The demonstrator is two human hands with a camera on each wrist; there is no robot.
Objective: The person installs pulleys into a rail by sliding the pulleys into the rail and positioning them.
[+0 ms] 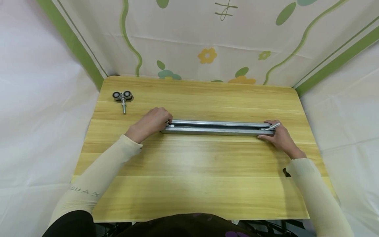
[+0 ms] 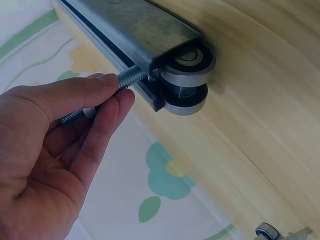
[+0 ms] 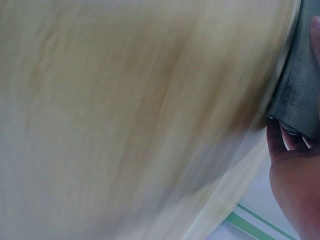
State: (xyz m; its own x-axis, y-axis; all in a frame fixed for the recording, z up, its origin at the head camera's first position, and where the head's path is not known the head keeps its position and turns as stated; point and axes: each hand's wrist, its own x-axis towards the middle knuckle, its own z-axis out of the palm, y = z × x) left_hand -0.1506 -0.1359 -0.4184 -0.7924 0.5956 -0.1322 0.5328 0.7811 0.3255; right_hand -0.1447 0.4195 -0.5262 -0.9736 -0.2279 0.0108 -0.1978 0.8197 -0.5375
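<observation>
A grey metal track rail (image 1: 219, 130) lies across the table, its slot facing up. At its left end my left hand (image 1: 154, 120) pinches the threaded bolt (image 2: 131, 76) of a roller trolley between thumb and fingers. In the left wrist view that trolley's end wheels (image 2: 186, 79) stick out of the rail's mouth, while its bolt stands in the slot; the rest is hidden inside. My right hand (image 1: 279, 135) grips the rail's right end, thumb on the near side and fingers on the far side. Beside it another bolt (image 1: 273, 126) pokes up from the slot, tilted.
A loose roller trolley (image 1: 123, 98) lies at the table's back left, bolt towards me. The wooden table (image 1: 189, 184) has white cloth walls (image 1: 183, 36) behind and at both sides. A small dark object (image 1: 286, 172) shows beside the right sleeve.
</observation>
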